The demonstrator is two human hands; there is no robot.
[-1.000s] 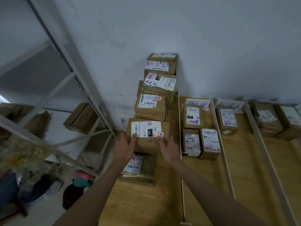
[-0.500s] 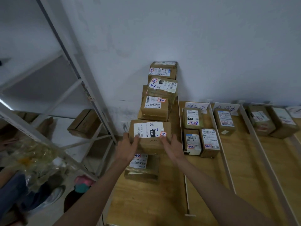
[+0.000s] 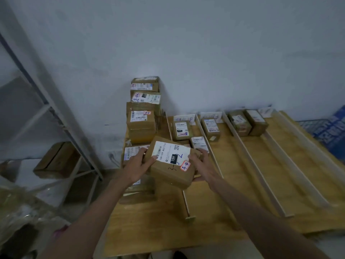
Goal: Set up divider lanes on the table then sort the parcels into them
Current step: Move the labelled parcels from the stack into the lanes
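- Under and around the grip: wooden table (image 3: 168, 227), carrying four slim divider strips (image 3: 248, 157) that run away from the hands toward the wall and mark out lanes.
- Beyond the grip, against the wall: stack of unsorted parcels (image 3: 142, 126), piled several high, labels facing up.
- Right of the grip, in the lanes: five sorted parcels (image 3: 211, 128) near the far end, with paper lane signs (image 3: 211, 115) standing behind them; writing too small to read.
- Between the hands: cardboard parcel (image 3: 172, 162), raised clear of the table and tilted, white shipping label and small red-edged sticker on top, hanging over the near end of the leftmost divider.
- Left hand (image 3: 137, 166): fingers curled onto the parcel's left edge, thumb toward the top face.
- Right hand (image 3: 202, 167): fingers wrapped round the right edge and reaching under the near corner.
- Just below the left hand: another labelled parcel (image 3: 130, 153) lying flat, mostly hidden.
- Handling, as a judgement: stiff corrugated box, probably light for its bulk; dry card gives fair friction, glossy label less so.
- Best taken by opposite side faces, as here, with fingertips under one edge against slipping; no need to squeeze hard, since card walls may dent.
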